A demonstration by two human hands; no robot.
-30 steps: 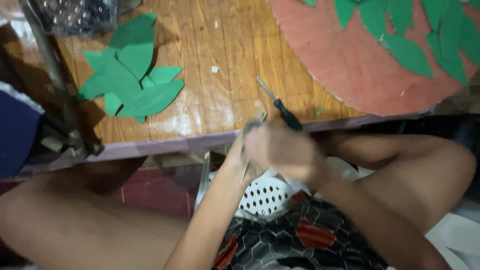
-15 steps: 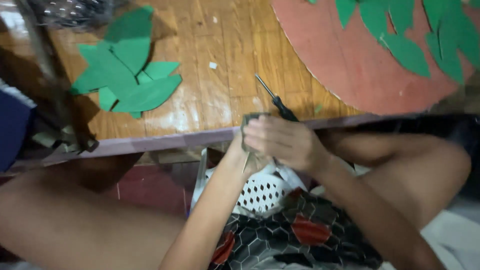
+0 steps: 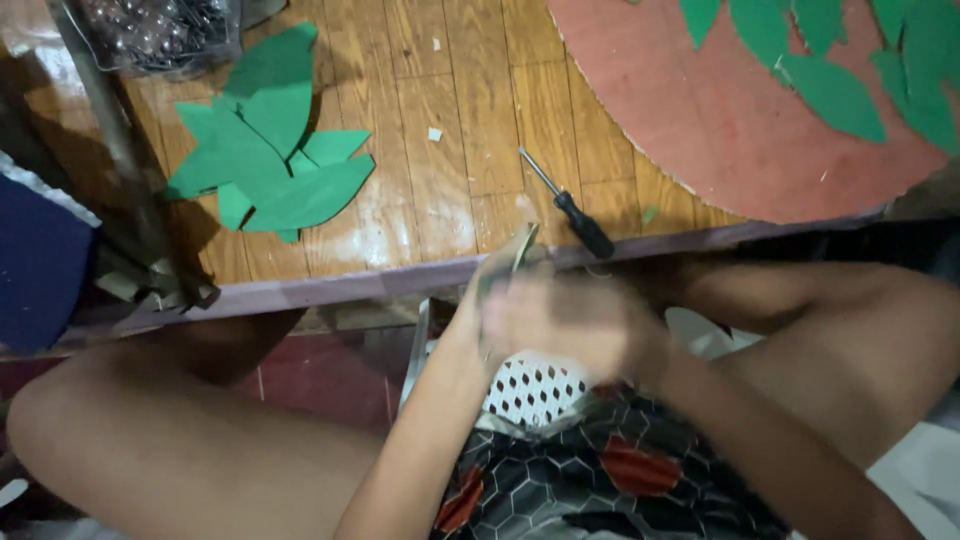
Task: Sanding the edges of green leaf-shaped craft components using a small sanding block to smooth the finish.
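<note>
Head view looks down past the edge of the low wooden plank table (image 3: 440, 200) to my two hands, which meet just below its purple-painted front edge (image 3: 330, 285). My right hand (image 3: 575, 325) lies over the left hand (image 3: 490, 300), both blurred; the fingers seem curled around a small thin greenish piece (image 3: 522, 250) that sticks up between them, but I cannot tell for sure how tight either grip is or which hand truly has it. That piece stands right at the table edge, just beside the black-handled screwdriver (image 3: 575, 208) that lies slanted on the planks, its metal shaft pointing away from me.

Farther left on the table lies a loose heap of green paper leaf cut-outs (image 3: 270, 165), overlapping each other. At the top left corner sits a clear plastic bag of small dark beads (image 3: 160, 35), shiny and lumpy. On the right lies a big round reddish cardboard disc (image 3: 720, 120) with more green leaf shapes (image 3: 830, 95) lying on it. A dark blue flat thing (image 3: 35, 260) shows at the left edge. Under my hands is a white perforated plastic basket (image 3: 530, 390), and my patterned black shorts (image 3: 600, 480) lie below it.
</note>
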